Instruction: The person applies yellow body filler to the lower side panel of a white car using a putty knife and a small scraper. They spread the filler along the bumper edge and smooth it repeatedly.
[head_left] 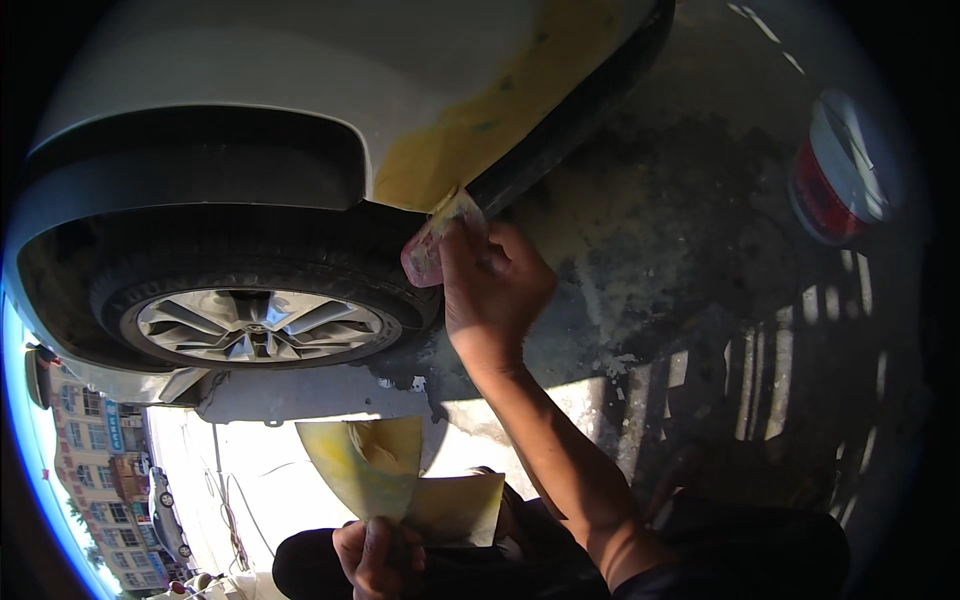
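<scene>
A light car body panel point(250, 60) carries a yellow patch point(440, 145) along its edge and wheel-arch corner, above an alloy wheel point(258, 322) with a black tyre. My right hand point(500, 280) grips a smeared pinkish spreader point(430, 250) whose tip touches the patch's lower corner at the arch; its fingers are partly hidden. Low in the picture my left hand point(378, 550) pinches yellowish sheet pieces point(360, 475), one bearing a cream-coloured blob of paste point(370, 445).
A white-and-red bucket point(830, 195) stands on the stained floor point(640, 260) at the right, with sunlight stripes below it. At the lower left are cables point(232, 510) on bright ground, a parked car point(168, 510) and a building point(100, 480). My dark-clothed legs show along the bottom.
</scene>
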